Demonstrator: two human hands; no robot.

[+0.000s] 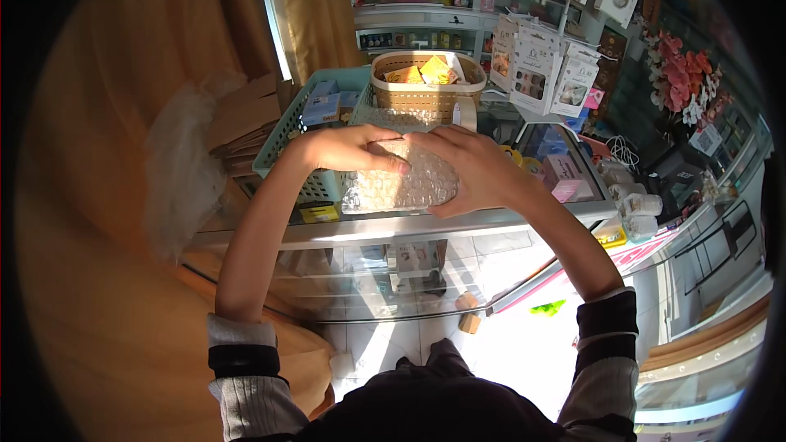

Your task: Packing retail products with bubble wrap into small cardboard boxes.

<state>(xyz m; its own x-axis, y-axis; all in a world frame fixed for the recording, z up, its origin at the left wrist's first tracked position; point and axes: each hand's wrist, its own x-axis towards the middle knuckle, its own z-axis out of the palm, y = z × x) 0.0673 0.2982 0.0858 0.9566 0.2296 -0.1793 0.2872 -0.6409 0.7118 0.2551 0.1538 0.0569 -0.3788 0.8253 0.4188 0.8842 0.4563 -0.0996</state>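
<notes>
Both my hands hold a parcel in clear bubble wrap [402, 187] just above the front of a glass display counter [368, 230]. My left hand [353, 148] grips its upper left, thumb across the wrap. My right hand [473, 162] clasps the right side, fingers over the top and thumb near the lower edge. What lies inside the wrap cannot be made out. More bubble wrap [402, 118] shows behind the parcel. A mint-green plastic basket [270, 150] holding small blue boxes [322, 109] stands behind my left hand.
Behind the parcel is a tan woven-look basket [417, 98] with yellow packets [439, 70]. Press-on nail packs [534, 67] hang from a rack at right. Clear plastic film [184, 166] and stacked flat cardboard [245, 116] are at left, beside an orange curtain [92, 258].
</notes>
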